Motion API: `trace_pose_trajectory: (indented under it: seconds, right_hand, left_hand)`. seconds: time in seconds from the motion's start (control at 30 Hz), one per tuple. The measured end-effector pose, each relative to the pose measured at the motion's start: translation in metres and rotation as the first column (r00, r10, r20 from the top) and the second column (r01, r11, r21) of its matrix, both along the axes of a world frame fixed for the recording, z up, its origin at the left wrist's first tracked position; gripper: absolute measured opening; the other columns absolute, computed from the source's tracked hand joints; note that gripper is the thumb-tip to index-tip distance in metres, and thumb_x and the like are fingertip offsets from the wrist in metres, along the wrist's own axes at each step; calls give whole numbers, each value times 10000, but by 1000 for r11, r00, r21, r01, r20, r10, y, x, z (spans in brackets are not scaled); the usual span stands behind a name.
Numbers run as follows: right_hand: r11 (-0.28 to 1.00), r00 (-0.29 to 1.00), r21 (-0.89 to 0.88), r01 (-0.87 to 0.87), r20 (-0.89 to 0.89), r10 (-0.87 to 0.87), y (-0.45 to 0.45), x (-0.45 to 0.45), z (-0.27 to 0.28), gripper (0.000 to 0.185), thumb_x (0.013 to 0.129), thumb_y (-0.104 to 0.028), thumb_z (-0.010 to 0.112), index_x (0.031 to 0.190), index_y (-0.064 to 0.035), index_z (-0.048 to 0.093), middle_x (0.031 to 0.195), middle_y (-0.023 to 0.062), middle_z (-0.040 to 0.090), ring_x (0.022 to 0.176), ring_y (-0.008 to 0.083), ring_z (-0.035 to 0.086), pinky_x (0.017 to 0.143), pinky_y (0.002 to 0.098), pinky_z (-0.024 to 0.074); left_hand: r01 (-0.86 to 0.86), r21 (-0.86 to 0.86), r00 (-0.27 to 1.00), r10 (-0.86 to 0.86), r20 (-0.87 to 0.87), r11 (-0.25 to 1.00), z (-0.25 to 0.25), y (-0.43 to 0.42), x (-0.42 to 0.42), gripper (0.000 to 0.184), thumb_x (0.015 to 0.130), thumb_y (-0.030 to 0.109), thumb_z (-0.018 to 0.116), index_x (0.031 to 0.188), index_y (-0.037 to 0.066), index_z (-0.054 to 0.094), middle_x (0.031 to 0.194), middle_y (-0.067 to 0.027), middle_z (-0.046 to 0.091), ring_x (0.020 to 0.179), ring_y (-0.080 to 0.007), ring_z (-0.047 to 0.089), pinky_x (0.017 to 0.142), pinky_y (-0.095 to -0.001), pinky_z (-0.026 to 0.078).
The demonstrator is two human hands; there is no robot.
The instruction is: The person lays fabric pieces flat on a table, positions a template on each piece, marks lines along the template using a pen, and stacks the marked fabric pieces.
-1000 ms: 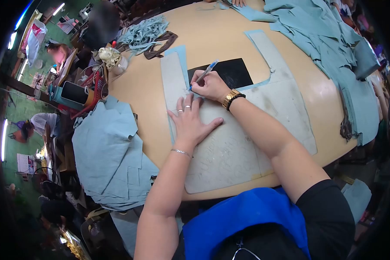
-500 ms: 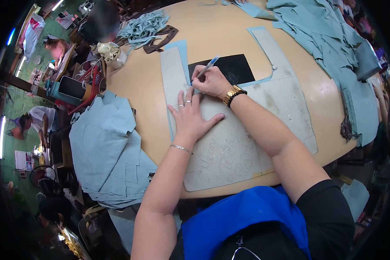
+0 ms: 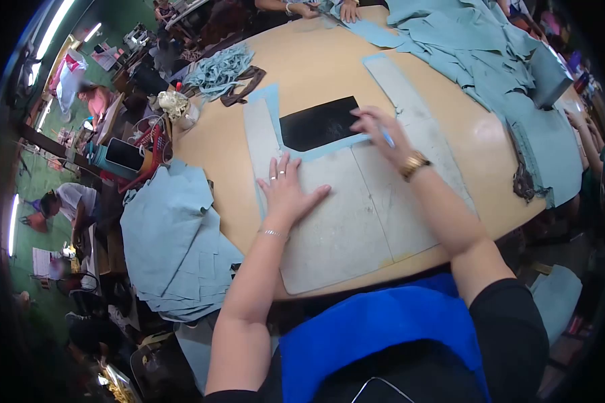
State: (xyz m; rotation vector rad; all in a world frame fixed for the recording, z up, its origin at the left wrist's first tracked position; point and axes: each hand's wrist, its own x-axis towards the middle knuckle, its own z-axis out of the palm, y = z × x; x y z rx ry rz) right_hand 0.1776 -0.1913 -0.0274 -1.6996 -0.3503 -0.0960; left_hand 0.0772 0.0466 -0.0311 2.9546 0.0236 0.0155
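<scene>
My left hand (image 3: 288, 191) lies flat, fingers spread, on a large grey card pattern piece (image 3: 336, 228). Blue fabric (image 3: 269, 95) shows beneath it along the upper edges. Inside the notch of the pattern rests a black sheet (image 3: 319, 125), with a blue fabric margin next to it. My right hand (image 3: 391, 141), somewhat blurred, is over the right part of the notch, closed around a pen (image 3: 386, 136) with a blue end. Its fingertips are near the black sheet's right edge; whether they touch it I cannot tell.
Stacked blue fabric (image 3: 168, 248) hangs at the table's left edge. Tangled fabric strips (image 3: 222, 70) and a brown strip (image 3: 244, 86) lie at the back left. More blue fabric (image 3: 450, 33) covers the back right. A co-worker's hand (image 3: 349, 11) is at the far edge.
My right hand, holding the pen, has moved right from the notch's left corner. My left hand stays on the pattern. The view has shifted, showing a co-worker's hands at the far edge.
</scene>
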Motion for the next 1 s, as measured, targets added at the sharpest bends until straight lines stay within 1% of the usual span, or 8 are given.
trace_pose_trajectory:
  seconds: [0.03,0.1,0.27,0.47,0.77,0.87,0.93,1.0]
  right_hand:
    - [961,968,-244,127,241,-67,-37,-6,-8,195,962,-177,521,1067,-49,623,834,158,683,792,269,670,730,334,510]
    - [842,967,-480,247,180,-181,-105,-40,5,214,948,-196,550,1059,-22,610,830,184,661,792,331,645,732,375,495]
    - [720,923,-597,355,100,-372,-189,-110,2,274,879,-196,666,1084,-24,607,933,168,640,885,304,620,780,373,487]
    - [938,919,-184,296,-212,-331,-199,-111,-14,390,849,-190,727,1159,-2,584,895,48,623,867,129,588,773,261,484]
    - [979,928,-203,-14,-367,-63,-205,-122,49,421,882,-180,690,1214,36,548,1095,46,599,952,98,548,862,242,450]
    - [755,918,-526,391,164,-362,-219,-135,50,426,901,-228,665,1215,33,543,1123,70,619,980,127,559,892,288,442]
    - [947,959,-150,284,63,-278,-232,-137,76,433,910,-236,654,1233,29,538,1165,78,602,1058,139,535,937,285,418]
    - [863,862,14,506,-59,-504,-272,-132,58,510,915,-239,653,1298,54,486,1235,103,565,1138,162,501,979,287,392]
  left_hand:
    - [55,-145,998,-50,34,988,-3,3,-8,883,752,608,673,1403,85,385,1522,-155,281,1426,-370,197,1069,-694,143]
    - [199,-411,979,-159,130,890,-11,16,-27,871,764,547,697,1408,61,369,1514,-181,283,1421,-386,202,1071,-695,145]
    - [31,-324,988,20,151,945,-5,17,-105,861,795,482,691,1443,59,314,1512,-238,258,1423,-406,198,1090,-648,166]
    - [-140,-50,989,142,35,989,-11,8,-121,841,840,542,611,1477,100,284,1527,-234,240,1427,-405,191,1093,-652,149]
    - [-157,-20,988,157,8,987,-10,9,-121,845,871,593,533,1500,111,239,1535,-209,240,1431,-389,192,1067,-696,130]
    - [-203,-110,978,208,33,973,-18,16,-118,858,881,612,502,1501,86,226,1526,-208,256,1428,-377,204,1076,-679,134]
    - [-250,-209,961,269,65,945,-21,21,-115,868,885,618,491,1499,64,224,1517,-204,272,1427,-365,208,1086,-660,140]
    - [-380,-45,919,383,96,924,-30,26,-111,845,890,603,497,1479,44,265,1508,-198,287,1418,-356,227,1091,-639,155]
